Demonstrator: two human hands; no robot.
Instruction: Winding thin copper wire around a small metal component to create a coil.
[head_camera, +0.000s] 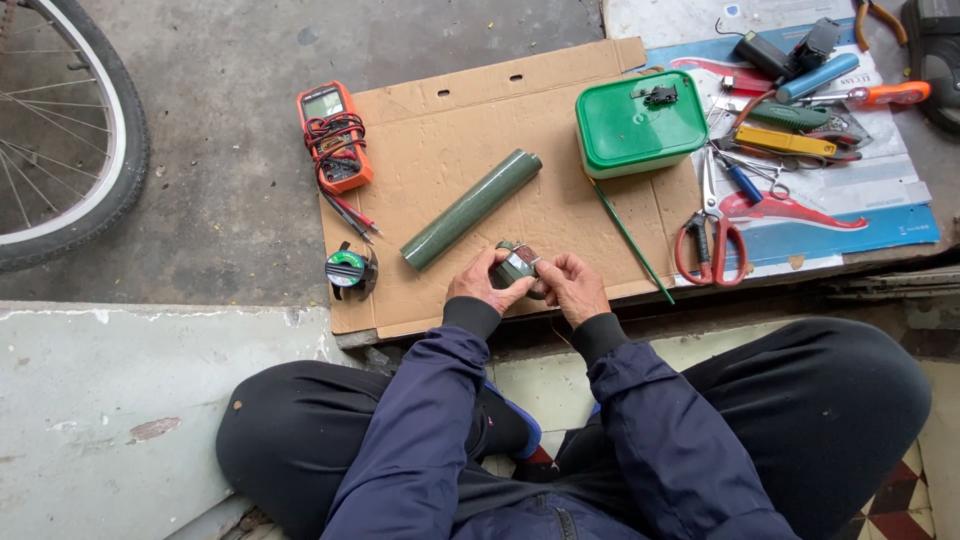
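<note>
Cardboard sheet (450, 150) edge underlies both hands (484, 284) (572, 288) gripping green cell pack (516, 264).

cardboard sheet (450, 130) on concrete floor (230, 200) | bears multimeter (335, 135) | green roll (470, 209) | green box (640, 123) | scissors (711, 235)

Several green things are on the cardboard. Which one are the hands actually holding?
The small green pack, held between left hand and right hand. The long green roll and green box lie untouched farther up.
</note>
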